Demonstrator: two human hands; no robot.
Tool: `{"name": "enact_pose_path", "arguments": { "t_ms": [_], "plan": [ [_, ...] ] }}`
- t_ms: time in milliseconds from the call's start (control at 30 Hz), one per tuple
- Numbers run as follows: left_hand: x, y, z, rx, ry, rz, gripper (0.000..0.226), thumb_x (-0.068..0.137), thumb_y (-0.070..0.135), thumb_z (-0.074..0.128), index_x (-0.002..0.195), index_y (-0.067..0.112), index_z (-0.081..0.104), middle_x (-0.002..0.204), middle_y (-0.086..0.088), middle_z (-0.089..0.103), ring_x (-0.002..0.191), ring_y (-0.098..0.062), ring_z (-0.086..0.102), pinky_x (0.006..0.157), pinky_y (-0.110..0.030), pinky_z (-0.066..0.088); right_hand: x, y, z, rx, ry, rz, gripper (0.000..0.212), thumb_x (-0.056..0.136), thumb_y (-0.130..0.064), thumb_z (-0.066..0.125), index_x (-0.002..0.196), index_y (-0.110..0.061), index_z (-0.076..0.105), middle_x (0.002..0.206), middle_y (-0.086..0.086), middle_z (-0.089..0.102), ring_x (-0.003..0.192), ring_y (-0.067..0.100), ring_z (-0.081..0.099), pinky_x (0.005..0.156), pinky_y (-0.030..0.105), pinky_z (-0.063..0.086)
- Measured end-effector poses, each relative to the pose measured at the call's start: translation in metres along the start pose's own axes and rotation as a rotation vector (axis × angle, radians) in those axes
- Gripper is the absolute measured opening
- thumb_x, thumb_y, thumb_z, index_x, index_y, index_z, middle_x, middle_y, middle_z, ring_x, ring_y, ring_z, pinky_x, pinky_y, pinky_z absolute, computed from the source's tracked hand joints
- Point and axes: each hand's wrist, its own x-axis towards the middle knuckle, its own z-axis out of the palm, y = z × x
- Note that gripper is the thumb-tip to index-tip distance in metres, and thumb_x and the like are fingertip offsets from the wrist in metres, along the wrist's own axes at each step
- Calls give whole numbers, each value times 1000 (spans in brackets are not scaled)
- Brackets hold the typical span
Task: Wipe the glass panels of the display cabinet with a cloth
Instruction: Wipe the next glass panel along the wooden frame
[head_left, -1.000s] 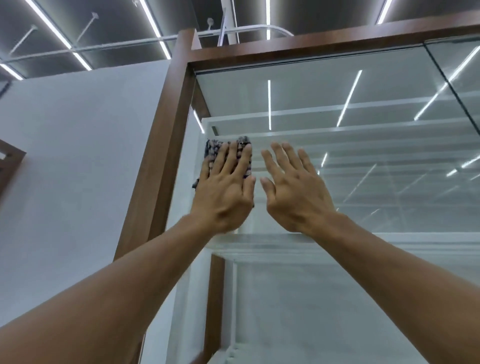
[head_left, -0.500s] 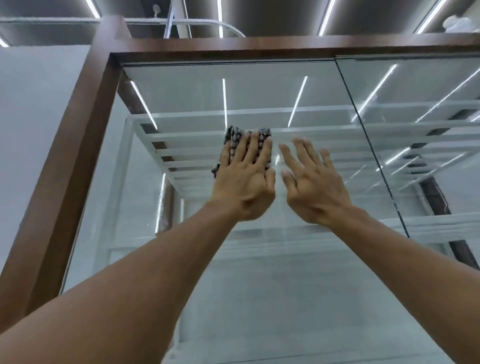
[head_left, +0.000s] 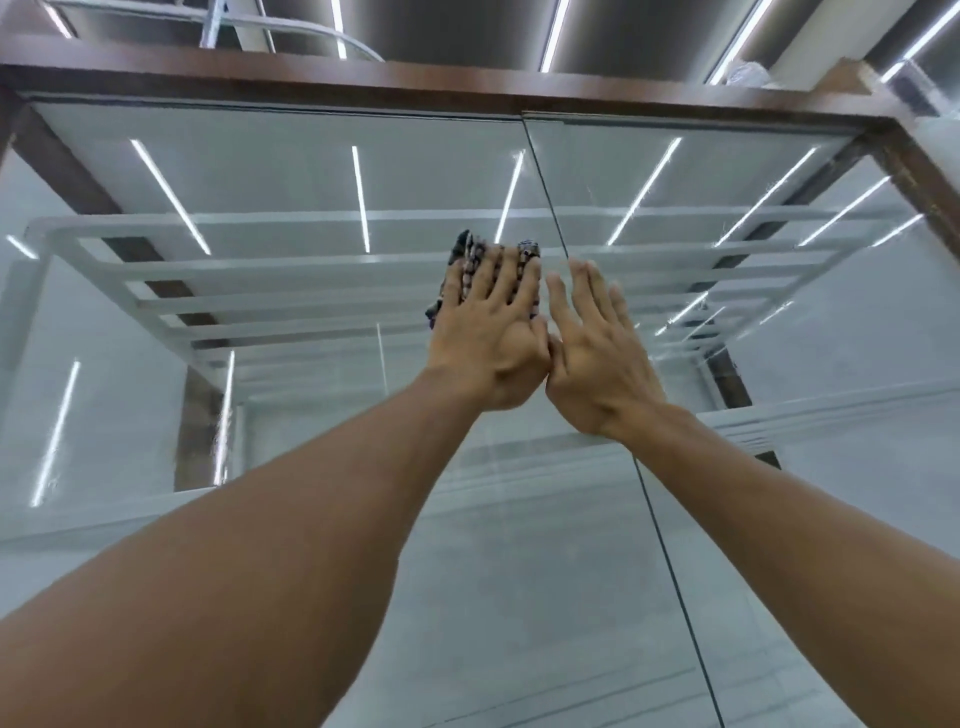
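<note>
My left hand (head_left: 488, 332) lies flat, fingers spread, pressing the checked cloth (head_left: 470, 270) on the glass panel (head_left: 291, 171) just left of the panel seam (head_left: 540, 171); the right hand (head_left: 597, 348) rests open across it. Uneven pressure could let the cloth slip and drop, and I risk bare-palm smears there.

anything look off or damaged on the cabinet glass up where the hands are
Nothing looks broken or askew. The left hand presses the patterned cloth flat on the glass panel; the right hand lies bare beside it at the seam. The bright streaks are ceiling-light reflections, not cracks.
</note>
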Motion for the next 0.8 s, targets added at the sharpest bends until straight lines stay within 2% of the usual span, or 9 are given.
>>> {"name": "enact_pose_path", "arguments": {
  "t_ms": [100,167,300,400,533,667,800],
  "plan": [
    [7,15,4,5,-21,55,65,108,40,14,165,20,-10,172,-1,-18,157,-17,-21,127,-46,-15,-8,13,3,89,77,102,63,106,-32,18,161,-6,2,171,11,-5,158,18,-10,127,33,-11],
    [7,23,7,-9,-32,90,65,108,40,14,165,19,-10,172,-1,-17,157,-17,-21,127,-45,-16,-16,20,2,127,111,133,64,103,-31,17,161,-6,7,171,9,2,158,17,-4,127,30,-9],
    [-18,35,13,0,-30,169,64,109,41,13,164,18,-12,172,-1,-18,157,-16,-21,127,-44,-18,-23,29,-2,201,154,172,55,108,-19,25,161,-6,13,170,10,10,158,16,3,126,26,-4],
    [-45,32,18,-29,-41,209,62,110,41,10,163,19,-13,171,2,-19,156,-14,-24,126,-42,-19,-26,24,1,83,111,151,66,101,-32,14,161,-5,6,171,12,3,158,18,-3,128,35,-5],
    [-61,3,13,-32,-20,147,61,110,42,12,164,24,-10,171,3,-19,156,-13,-25,126,-43,-18,-34,-3,8,-34,43,94,68,99,-36,9,161,-7,3,170,11,-3,157,20,-12,128,43,-10],
    [-80,-40,3,-33,29,51,61,109,45,13,164,31,-9,172,3,-18,157,-13,-23,127,-42,-18,-31,-53,21,23,-29,-43,69,96,-33,8,160,-11,-4,170,7,-7,156,17,-16,127,42,-12],
    [-103,-88,-7,-4,53,-36,64,104,49,7,164,32,-8,172,3,-17,157,-12,-23,127,-43,-15,-19,-106,28,59,-53,-60,70,95,-33,9,161,-12,-4,171,6,-6,157,20,-13,126,53,-11]
  ]
}}
